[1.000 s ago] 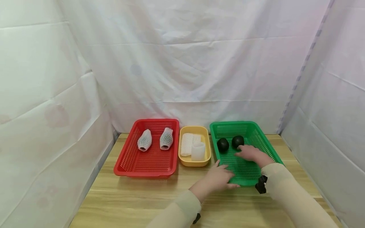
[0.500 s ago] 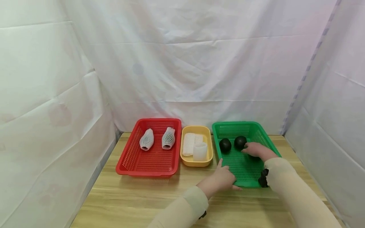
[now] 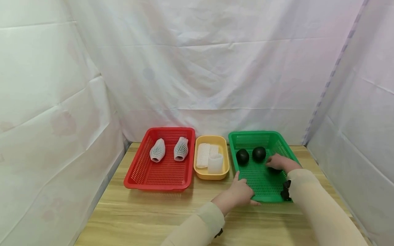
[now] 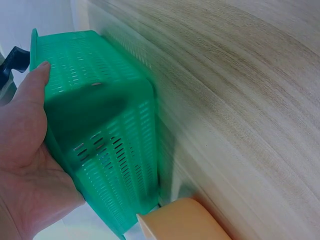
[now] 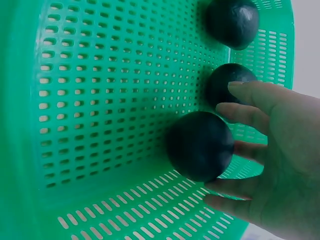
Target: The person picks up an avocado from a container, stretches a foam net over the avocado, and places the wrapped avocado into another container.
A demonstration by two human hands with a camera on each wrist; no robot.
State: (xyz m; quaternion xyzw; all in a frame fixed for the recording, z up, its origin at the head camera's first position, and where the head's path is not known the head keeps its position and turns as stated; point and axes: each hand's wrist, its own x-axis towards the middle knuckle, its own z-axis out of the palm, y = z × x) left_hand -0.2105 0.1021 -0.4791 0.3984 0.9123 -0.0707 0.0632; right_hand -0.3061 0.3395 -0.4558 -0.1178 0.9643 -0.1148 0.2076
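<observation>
In the head view, my left hand [image 3: 238, 193] grips the near left corner of the green basket [image 4: 112, 165]. Its thumb lies along the outside of the front wall, the index finger points along the left rim, and some fingers are hidden behind the rim. My right hand [image 3: 278, 162] reaches into this basket over a dark, round, avocado-like fruit [image 5: 200, 146]. Seen from the right wrist, its fingers curve around that fruit, one partly hidden behind it. Two similar dark fruits [image 3: 242, 156] sit side by side farther back in the basket.
A yellow tray [image 3: 211, 176] with several white foam net sleeves [image 3: 203, 155] stands between the baskets. On the left, a red basket [image 3: 158, 187] holds two fruits in white foam nets [image 3: 158, 150]. White cloth walls [image 3: 197, 75] enclose the wooden table [image 3: 147, 218].
My right hand has moved right, away from the rear fruits and onto the third fruit, its fingers closing around it. My left hand has settled on the green basket's corner.
</observation>
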